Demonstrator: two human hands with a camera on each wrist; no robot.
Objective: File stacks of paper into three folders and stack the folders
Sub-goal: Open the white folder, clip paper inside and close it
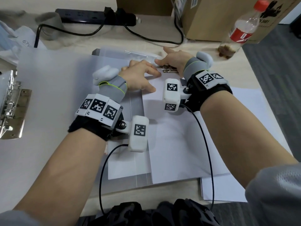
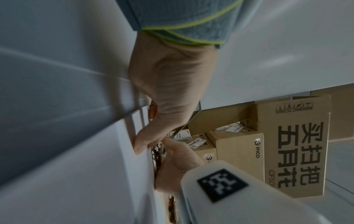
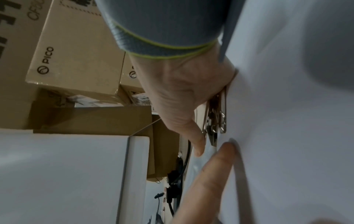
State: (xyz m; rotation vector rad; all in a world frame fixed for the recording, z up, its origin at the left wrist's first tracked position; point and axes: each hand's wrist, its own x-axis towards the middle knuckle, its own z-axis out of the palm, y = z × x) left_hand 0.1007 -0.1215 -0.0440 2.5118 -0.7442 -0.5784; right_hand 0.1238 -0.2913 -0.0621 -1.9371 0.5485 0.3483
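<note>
A translucent grey folder lies open in the middle of the table. A white paper stack lies on its right half. My left hand rests flat on the stack's top left corner with its fingers spread; the left wrist view shows the left hand pressing the sheets down. At the folder's top edge my right hand grips the metal clip, index finger and thumb stretched out. In the right wrist view the clip sits between the palm of my right hand and the paper.
A second folder with a shiny metal clip lies open at the left edge. More white sheets stick out at the lower right. A power strip, cardboard boxes and a red-capped bottle stand along the back.
</note>
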